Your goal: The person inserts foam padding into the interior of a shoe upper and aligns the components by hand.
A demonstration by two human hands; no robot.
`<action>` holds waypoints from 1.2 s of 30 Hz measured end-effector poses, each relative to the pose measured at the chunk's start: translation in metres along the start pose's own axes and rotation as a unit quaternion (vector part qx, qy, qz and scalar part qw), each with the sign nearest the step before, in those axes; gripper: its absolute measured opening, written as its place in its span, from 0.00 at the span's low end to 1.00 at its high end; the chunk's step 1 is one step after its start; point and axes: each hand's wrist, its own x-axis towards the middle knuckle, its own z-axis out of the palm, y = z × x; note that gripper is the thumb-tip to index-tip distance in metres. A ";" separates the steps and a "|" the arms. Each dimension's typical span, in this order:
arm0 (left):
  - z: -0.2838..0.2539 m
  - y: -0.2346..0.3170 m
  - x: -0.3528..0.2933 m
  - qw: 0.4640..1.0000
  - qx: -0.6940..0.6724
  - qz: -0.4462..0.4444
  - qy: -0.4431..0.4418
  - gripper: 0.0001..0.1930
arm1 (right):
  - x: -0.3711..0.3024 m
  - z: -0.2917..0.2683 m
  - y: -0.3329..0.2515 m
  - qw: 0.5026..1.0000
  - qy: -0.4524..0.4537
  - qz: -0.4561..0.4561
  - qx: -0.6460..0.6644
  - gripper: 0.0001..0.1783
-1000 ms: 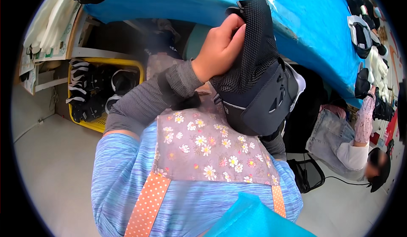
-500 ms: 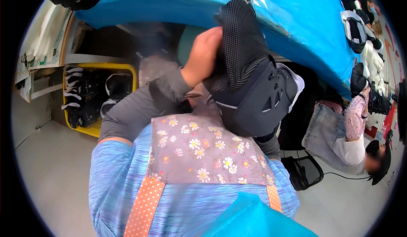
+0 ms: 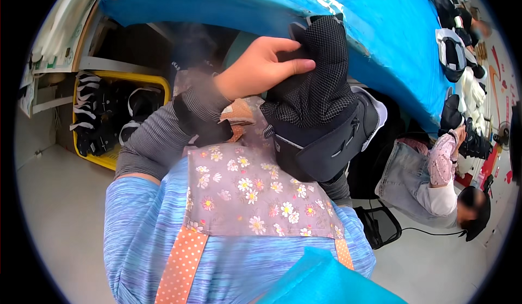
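Note:
A black shoe upper [image 3: 321,141], with coarse mesh on one part and smooth panels with slits on another, stands raised in front of my apron. Pale lining shows along its right edge. My left hand [image 3: 261,67] is at the upper's left side. Its thumb and forefinger are stretched apart, the thumb tip over the mesh; the other fingers are mostly hidden. Below the shoe upper, the dark cuff of my right sleeve [image 3: 338,188] shows, but my right hand is hidden behind or under the upper, so its fingers cannot be seen.
A blue-covered table [image 3: 391,59] curves across the front. On the left, a yellow crate [image 3: 163,81] holds several black shoe parts. At right, a person [image 3: 418,184] works beside white and black shoe pieces. A black bag-like item [image 3: 378,225] with a cord lies on the floor.
The shoe upper has tilted and shifted lower and slightly right at its mesh end. My left hand's thumb and forefinger have spread, having been curled at the mesh edge before.

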 end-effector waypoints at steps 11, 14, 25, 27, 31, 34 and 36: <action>-0.031 0.038 0.006 0.994 0.099 -0.036 0.000 0.26 | 0.000 0.003 0.000 1.000 0.005 0.006 -0.026 0.23; -0.014 0.066 0.007 0.988 0.138 -0.014 -0.070 0.25 | 0.001 0.003 -0.001 0.999 0.007 0.005 -0.031 0.23; -0.001 0.005 0.020 0.858 0.443 0.247 0.076 0.14 | 0.004 0.011 0.005 0.999 -0.009 0.017 -0.044 0.23; -0.003 0.003 0.021 0.838 0.468 0.258 0.109 0.16 | 0.005 0.012 0.008 0.999 -0.009 0.015 -0.044 0.23; -0.002 -0.002 0.021 0.847 0.443 0.260 0.138 0.17 | 0.004 0.012 0.010 0.999 -0.010 0.014 -0.045 0.23; -0.002 0.005 0.023 0.836 0.456 0.270 0.145 0.19 | 0.004 0.012 0.012 0.999 -0.008 0.013 -0.046 0.23; -0.001 0.010 0.026 0.829 0.468 0.283 0.116 0.19 | 0.003 0.012 0.012 0.999 -0.008 0.013 -0.047 0.23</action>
